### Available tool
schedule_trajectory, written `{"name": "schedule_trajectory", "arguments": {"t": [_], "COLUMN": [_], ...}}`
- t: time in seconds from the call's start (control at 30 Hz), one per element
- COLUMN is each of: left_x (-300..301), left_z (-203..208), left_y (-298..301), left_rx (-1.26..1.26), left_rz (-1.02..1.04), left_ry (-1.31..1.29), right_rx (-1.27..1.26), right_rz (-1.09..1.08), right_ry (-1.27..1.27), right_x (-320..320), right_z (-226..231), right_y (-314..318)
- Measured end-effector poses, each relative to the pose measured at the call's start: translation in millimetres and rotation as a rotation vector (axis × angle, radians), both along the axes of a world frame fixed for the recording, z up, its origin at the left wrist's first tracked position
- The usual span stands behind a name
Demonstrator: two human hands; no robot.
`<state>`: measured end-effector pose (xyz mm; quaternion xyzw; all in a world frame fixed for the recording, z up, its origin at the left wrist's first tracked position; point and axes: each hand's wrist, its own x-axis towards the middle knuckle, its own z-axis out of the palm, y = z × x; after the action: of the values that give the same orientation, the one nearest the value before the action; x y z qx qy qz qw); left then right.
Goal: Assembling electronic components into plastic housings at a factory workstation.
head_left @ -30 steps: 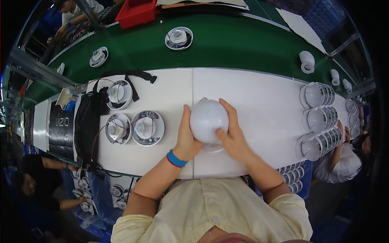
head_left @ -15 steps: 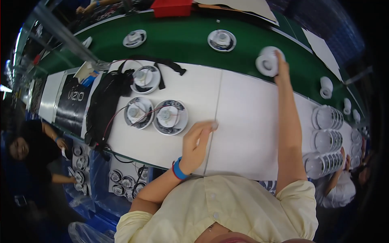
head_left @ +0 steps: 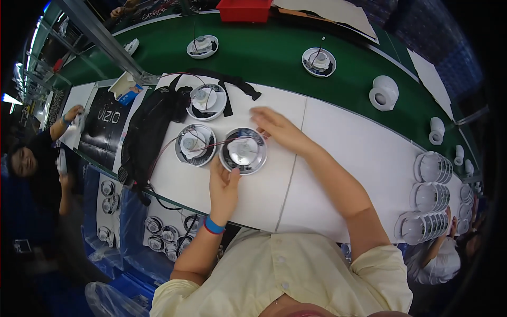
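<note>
Gripping the round wired unit (head_left: 244,150) at its near-left rim, the left hand (head_left: 224,191) is laying its thumb over the lip, apparently leaving the centre and leads clear. The unit is sitting left of the middle of the white surface (head_left: 343,164), well inside the near edge; whether it is resting or being lifted cannot be told. The right hand (head_left: 284,132) is hovering by the far-right rim, its fingers extended and loosely spread; blurring is obscuring any contact. A second unit (head_left: 194,145), just beside, and a third unit (head_left: 206,102), nearer the far edge, are sitting open side up, presumably sparing their leads. Toward the right end, white bowls (head_left: 413,229) are lying nested in rows, probably saving room.
</note>
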<state>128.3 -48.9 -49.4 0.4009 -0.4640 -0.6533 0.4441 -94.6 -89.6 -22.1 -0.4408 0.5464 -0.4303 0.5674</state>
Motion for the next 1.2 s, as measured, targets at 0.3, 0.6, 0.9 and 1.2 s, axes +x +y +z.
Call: {"name": "schedule_trajectory", "arguments": {"t": [0.3,0.6,0.9,1.2], "left_x": [-20,-82,-87,-85], "left_z": [0,1,4,-2], "left_y": [-24,24,19,19], "left_rx": [0.017,0.102,0.05,-0.032], "left_rz": [-0.233,-0.568,-0.673,-0.658], "left_ry": [-0.106,0.023,-0.105,-0.156], "right_rx": [0.081,-0.201,-0.338,-0.552], "right_rz": [0.041,-0.699,-0.776,-0.309], "right_ry": [-0.064,0.18,0.789,1.33], "right_x": [-40,-4,8,-12], "right_z": [-21,-40,-17,33], "right_y": [71,182,213,156]}}
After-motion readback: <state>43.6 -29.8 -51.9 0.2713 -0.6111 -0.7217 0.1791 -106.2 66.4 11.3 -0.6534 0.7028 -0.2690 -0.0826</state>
